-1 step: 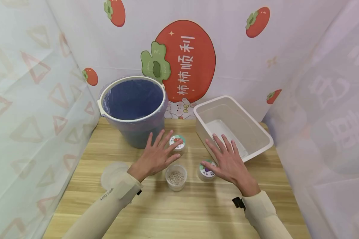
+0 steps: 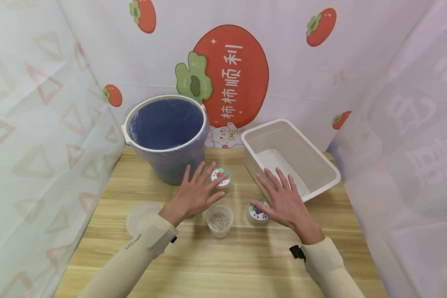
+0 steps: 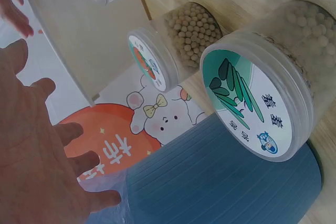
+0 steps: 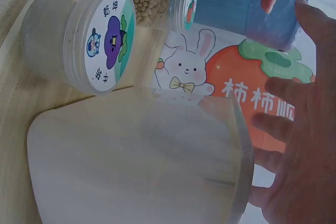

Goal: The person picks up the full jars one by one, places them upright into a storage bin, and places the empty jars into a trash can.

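At the left of the table point(image 2: 223, 265) lies a frosted disc point(image 2: 137, 215), partly covered by the left sleeve point(image 2: 147, 242). Next comes a blue bucket point(image 2: 173, 167) with a white rim and a plastic liner. The left hand point(image 2: 193, 196) hangs palm down with fingers spread; the left wrist view shows a green-label jar point(image 3: 270, 80) in front of the bucket, and the fingers apart from its lid. Further right, the red-label jar point(image 3: 164, 59) stands behind an open jar point(image 2: 219, 234) of pale beads, one left finger crossing its lid in the head view. Then comes the purple-label jar point(image 4: 79, 40), upright, its lid partly behind the thumb of the right hand point(image 2: 286, 205), which is also spread, over the near side of a white tub point(image 2: 301, 157)
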`<state>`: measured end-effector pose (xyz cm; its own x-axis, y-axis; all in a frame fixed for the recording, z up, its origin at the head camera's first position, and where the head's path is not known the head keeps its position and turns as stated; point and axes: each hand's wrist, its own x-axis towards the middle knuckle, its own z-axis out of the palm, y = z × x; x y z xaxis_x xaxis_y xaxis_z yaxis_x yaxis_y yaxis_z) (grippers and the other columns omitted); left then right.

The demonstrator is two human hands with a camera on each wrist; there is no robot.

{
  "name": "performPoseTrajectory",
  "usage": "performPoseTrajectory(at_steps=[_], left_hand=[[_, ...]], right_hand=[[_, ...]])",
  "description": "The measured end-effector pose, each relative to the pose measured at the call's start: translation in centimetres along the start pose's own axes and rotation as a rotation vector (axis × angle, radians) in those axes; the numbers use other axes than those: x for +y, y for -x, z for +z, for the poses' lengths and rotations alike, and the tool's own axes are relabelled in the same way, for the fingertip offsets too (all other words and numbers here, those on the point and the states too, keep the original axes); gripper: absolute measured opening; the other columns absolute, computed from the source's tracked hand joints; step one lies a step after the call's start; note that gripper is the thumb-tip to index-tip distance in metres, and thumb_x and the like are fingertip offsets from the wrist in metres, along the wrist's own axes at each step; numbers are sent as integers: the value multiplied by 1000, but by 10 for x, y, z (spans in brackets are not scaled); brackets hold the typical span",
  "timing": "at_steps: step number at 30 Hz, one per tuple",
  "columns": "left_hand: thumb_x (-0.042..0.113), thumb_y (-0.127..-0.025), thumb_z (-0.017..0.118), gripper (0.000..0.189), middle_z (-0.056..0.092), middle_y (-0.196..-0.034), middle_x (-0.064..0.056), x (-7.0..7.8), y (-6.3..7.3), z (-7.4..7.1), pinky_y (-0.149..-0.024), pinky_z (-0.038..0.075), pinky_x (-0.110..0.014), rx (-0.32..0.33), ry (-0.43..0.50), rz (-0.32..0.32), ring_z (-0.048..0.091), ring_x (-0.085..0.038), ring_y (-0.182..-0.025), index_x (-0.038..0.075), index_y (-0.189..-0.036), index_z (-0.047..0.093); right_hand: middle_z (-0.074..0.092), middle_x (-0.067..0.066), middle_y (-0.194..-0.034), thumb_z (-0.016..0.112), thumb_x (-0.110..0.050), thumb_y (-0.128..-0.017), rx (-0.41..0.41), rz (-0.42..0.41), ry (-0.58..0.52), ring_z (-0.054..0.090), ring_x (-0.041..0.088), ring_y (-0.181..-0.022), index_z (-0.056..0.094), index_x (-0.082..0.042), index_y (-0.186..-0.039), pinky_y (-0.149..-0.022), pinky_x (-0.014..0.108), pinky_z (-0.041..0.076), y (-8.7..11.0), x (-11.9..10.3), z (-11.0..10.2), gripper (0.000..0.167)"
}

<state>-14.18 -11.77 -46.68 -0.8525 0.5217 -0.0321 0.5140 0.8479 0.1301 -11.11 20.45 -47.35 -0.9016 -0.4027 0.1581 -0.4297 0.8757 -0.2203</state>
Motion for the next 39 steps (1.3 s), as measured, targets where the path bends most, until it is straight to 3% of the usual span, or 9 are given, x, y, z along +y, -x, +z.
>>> performPoseTrajectory(at_steps=[6,17,28,39], left_hand=[[63,-113,38,62,15,-184,-7,4,-1,1,-129,14,-78,-17,20,-1,11,-41,-170,41,-171,33],[63,-111,45,62,22,-183,-9,5,3,-1,-128,23,-75,30,1,48,20,-43,-168,40,-169,40],[63,-110,50,64,30,-179,-12,13,13,3,-126,30,-73,66,-22,109,27,-45,-165,37,-168,43],[67,-109,46,67,25,-181,-11,20,22,18,-128,27,-74,0,20,128,24,-47,-166,39,-170,38]], right_hand=[[37,16,-176,69,-63,-96,-16,18,-16,25,47,-165,45,-16,-167,-129,75,18,2,4,-1,88],[40,18,-173,70,-62,-95,51,22,-1,27,49,-163,47,-19,-166,-129,75,18,6,18,-1,87],[45,20,-170,73,-61,-93,60,45,14,32,51,-160,51,-17,-163,-127,77,20,17,29,4,86],[50,23,-164,70,-62,-94,104,43,38,37,52,-155,49,-14,-163,-123,79,24,31,40,10,87]])
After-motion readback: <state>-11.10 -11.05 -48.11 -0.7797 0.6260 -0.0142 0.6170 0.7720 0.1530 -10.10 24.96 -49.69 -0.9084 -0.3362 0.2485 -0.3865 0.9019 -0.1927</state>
